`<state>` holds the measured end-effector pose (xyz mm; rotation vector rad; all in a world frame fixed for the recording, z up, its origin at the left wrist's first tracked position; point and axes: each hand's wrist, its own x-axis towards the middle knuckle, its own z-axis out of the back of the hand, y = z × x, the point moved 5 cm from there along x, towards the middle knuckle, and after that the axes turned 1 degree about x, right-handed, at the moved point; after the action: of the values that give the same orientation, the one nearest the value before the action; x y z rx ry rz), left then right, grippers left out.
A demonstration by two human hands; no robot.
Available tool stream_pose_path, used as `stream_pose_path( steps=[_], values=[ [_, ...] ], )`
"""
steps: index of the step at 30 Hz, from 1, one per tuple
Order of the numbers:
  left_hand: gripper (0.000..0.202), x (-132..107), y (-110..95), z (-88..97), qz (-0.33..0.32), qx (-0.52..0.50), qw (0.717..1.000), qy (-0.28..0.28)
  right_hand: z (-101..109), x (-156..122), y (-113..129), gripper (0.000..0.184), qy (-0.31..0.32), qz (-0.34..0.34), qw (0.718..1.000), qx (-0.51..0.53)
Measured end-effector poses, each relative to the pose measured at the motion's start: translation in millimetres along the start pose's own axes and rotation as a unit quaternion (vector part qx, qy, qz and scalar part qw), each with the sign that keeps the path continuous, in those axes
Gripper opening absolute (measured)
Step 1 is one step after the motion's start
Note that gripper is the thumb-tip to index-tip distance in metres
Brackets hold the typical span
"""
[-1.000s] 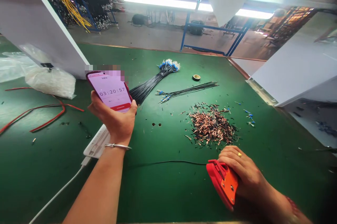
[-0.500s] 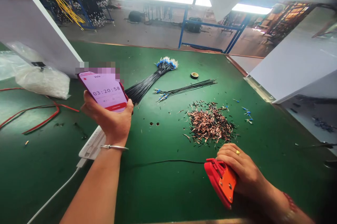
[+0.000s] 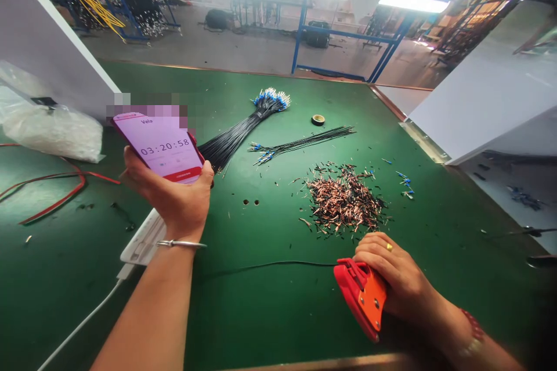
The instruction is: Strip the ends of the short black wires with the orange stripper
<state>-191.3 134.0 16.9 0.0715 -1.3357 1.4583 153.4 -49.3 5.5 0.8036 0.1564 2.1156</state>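
My left hand (image 3: 180,200) is wrapped round a phone (image 3: 167,144) whose lit screen reads 03:20:58. Below that wrist, partly covered, a white power bank (image 3: 141,237) lies with a white cable plugged in. At the lower right, my right hand (image 3: 391,269) is closed on a red and orange wire stripper (image 3: 361,298). From the tool's head a thin black wire (image 3: 282,262) runs left towards my left forearm. Just beyond my right hand is a heap of copper and black wire scraps (image 3: 346,200).
A tied bundle of black wires (image 3: 237,133) with blue and silver ends lies farther back, beside a smaller wire bunch (image 3: 304,144) and a tape roll (image 3: 318,119). Loose blue terminals (image 3: 405,182) are at right. A plastic bag (image 3: 54,133) and red strips (image 3: 73,197) lie left.
The whole view has shifted slightly, so everything appears a little farther left and up. Both hands keep the same holds, and the phone's reading is the same.
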Motion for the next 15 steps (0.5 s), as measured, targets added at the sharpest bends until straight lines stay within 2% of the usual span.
stream_pose_path(
  steps=[3,9,15],
  values=[
    [0.109,-1,-2,2.2,-0.051,0.030,0.998,-0.038,-1,-2,-1,0.027,0.011,-0.002,1.000,0.002],
    [0.113,0,-1,1.3,-0.049,0.041,0.997,-0.037,-2,-4,-4,0.027,0.016,-0.010,1.000,0.005],
    [0.105,3,-14,7.6,-0.035,0.021,0.999,-0.023,-1,-5,-1,0.028,0.018,-0.005,1.000,-0.004]
  ],
)
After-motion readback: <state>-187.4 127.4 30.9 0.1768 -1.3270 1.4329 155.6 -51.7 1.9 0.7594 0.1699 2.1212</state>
